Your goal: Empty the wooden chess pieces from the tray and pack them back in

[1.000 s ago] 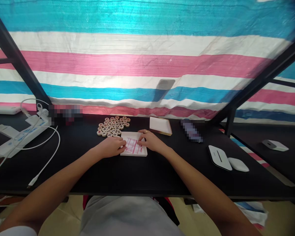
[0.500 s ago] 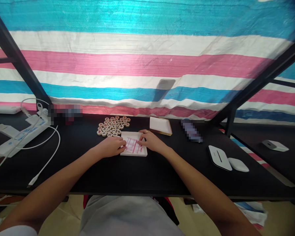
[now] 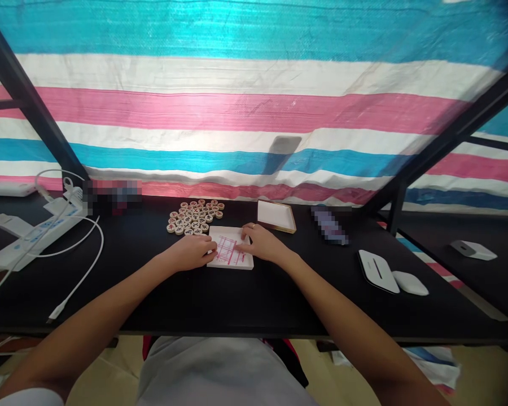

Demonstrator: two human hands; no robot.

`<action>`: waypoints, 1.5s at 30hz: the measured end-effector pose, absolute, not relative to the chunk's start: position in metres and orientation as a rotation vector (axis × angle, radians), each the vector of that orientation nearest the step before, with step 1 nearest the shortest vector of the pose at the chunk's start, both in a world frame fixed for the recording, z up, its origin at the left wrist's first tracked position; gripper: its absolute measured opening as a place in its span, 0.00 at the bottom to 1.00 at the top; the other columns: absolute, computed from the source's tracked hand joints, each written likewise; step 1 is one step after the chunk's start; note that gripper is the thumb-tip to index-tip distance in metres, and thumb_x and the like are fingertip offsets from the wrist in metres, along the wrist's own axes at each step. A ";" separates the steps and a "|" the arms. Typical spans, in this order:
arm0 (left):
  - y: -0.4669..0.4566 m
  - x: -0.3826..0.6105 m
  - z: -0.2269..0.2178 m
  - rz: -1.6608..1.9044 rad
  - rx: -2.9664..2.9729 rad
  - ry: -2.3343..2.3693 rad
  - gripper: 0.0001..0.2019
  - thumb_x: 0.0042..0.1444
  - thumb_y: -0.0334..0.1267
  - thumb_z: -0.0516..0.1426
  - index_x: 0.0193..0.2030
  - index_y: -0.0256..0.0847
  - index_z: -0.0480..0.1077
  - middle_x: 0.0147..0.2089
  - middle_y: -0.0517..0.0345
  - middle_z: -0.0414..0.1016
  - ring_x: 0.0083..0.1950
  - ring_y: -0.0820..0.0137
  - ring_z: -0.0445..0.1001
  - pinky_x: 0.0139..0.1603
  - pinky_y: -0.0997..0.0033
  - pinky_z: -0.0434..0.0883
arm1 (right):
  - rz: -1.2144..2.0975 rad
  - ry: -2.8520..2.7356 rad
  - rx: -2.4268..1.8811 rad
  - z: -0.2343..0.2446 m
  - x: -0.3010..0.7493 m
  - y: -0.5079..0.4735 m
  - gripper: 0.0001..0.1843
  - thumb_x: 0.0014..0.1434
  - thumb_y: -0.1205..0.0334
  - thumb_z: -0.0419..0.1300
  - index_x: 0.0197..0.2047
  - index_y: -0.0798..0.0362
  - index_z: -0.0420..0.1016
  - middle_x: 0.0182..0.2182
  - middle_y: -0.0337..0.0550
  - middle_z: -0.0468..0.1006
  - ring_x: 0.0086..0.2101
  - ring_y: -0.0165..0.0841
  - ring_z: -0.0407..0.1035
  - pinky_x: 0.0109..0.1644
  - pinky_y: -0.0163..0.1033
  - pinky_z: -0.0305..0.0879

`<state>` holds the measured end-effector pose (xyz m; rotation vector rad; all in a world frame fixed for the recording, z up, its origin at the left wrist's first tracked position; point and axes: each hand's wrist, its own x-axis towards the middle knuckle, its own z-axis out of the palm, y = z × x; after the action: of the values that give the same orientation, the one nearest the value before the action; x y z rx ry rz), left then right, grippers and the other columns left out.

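A shallow white box [image 3: 232, 263] lies on the black table [image 3: 237, 299] in front of me. Inside it is a folded white sheet with red grid lines [image 3: 228, 251]. My left hand [image 3: 192, 252] is curled at the box's left side, its fingertips pinching the sheet's left edge. At the right side, my right hand [image 3: 262, 243], a ring on one finger, pinches the sheet's right edge with bent fingers. Just behind my left hand lies a pile of several round wooden game discs [image 3: 195, 217] with red and black marks.
A white lid with a tan rim [image 3: 276, 216] lies behind my right hand. White power strips and cables [image 3: 38, 231] are at the left, a blurred object [image 3: 330, 225] and two white devices [image 3: 392, 275] at the right. A striped tarp hangs behind the table.
The red-lined sheet has shifted slightly inside the box between my fingers. Both hands stay in the same place.
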<state>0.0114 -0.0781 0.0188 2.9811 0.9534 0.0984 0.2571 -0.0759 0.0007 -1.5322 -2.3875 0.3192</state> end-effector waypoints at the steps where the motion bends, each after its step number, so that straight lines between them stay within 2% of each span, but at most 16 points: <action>1: -0.078 0.011 0.019 0.099 2.982 0.951 0.15 0.65 0.40 0.46 0.38 0.39 0.72 0.35 0.55 0.73 0.36 0.69 0.73 0.34 0.73 0.64 | 0.334 -2.384 -1.541 0.000 0.257 -0.076 0.13 0.54 0.52 0.64 0.35 0.54 0.74 0.47 0.51 0.72 0.46 0.42 0.68 0.53 0.45 0.64; 7: -0.078 0.011 0.018 0.091 2.967 0.953 0.17 0.65 0.40 0.47 0.35 0.38 0.75 0.34 0.54 0.72 0.35 0.70 0.73 0.34 0.73 0.65 | 0.452 -2.356 -1.572 -0.004 0.256 -0.073 0.11 0.54 0.54 0.64 0.30 0.54 0.77 0.56 0.53 0.68 0.51 0.46 0.67 0.55 0.49 0.63; 15: -0.079 0.012 0.020 0.091 2.948 0.972 0.18 0.64 0.40 0.47 0.30 0.38 0.75 0.33 0.54 0.73 0.34 0.70 0.73 0.34 0.73 0.66 | 0.458 -2.350 -1.550 -0.006 0.254 -0.072 0.09 0.54 0.58 0.64 0.28 0.55 0.78 0.57 0.54 0.67 0.52 0.46 0.67 0.56 0.48 0.63; 22: -0.083 0.019 0.018 0.089 2.979 1.216 0.20 0.64 0.40 0.46 0.31 0.36 0.76 0.34 0.51 0.76 0.36 0.66 0.75 0.34 0.71 0.67 | 0.418 -2.333 -1.536 -0.007 0.256 -0.073 0.10 0.57 0.57 0.62 0.39 0.53 0.76 0.54 0.53 0.69 0.50 0.43 0.67 0.56 0.48 0.62; 27: -0.084 0.020 0.019 0.057 2.877 1.266 0.19 0.64 0.41 0.46 0.33 0.37 0.76 0.36 0.49 0.77 0.36 0.64 0.76 0.33 0.71 0.67 | 0.424 -2.358 -1.536 -0.009 0.257 -0.071 0.10 0.56 0.58 0.62 0.39 0.54 0.77 0.55 0.53 0.69 0.50 0.44 0.68 0.55 0.48 0.63; 35: -0.082 0.017 0.016 0.048 2.831 1.123 0.16 0.64 0.42 0.47 0.37 0.42 0.75 0.36 0.52 0.79 0.37 0.65 0.76 0.33 0.71 0.66 | 0.426 -2.348 -1.505 -0.009 0.255 -0.071 0.08 0.57 0.60 0.61 0.38 0.53 0.77 0.56 0.52 0.68 0.51 0.43 0.67 0.58 0.48 0.61; 41: -0.083 0.017 0.017 -0.009 2.831 1.166 0.18 0.64 0.44 0.45 0.41 0.43 0.75 0.35 0.51 0.79 0.37 0.63 0.76 0.32 0.71 0.66 | 0.442 -2.339 -1.522 -0.008 0.255 -0.072 0.17 0.52 0.52 0.66 0.41 0.55 0.77 0.57 0.54 0.66 0.53 0.45 0.65 0.58 0.48 0.61; 45: -0.082 0.016 0.015 0.004 2.836 1.161 0.17 0.65 0.44 0.45 0.43 0.42 0.74 0.35 0.51 0.79 0.36 0.63 0.77 0.33 0.71 0.66 | 0.458 -2.330 -1.547 -0.005 0.253 -0.073 0.13 0.52 0.55 0.66 0.37 0.55 0.78 0.57 0.54 0.66 0.52 0.45 0.65 0.59 0.49 0.60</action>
<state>0.0165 -0.0823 0.0154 2.8365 1.1606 0.0036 0.2530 -0.0729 -0.0053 -1.5472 -2.3298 0.4577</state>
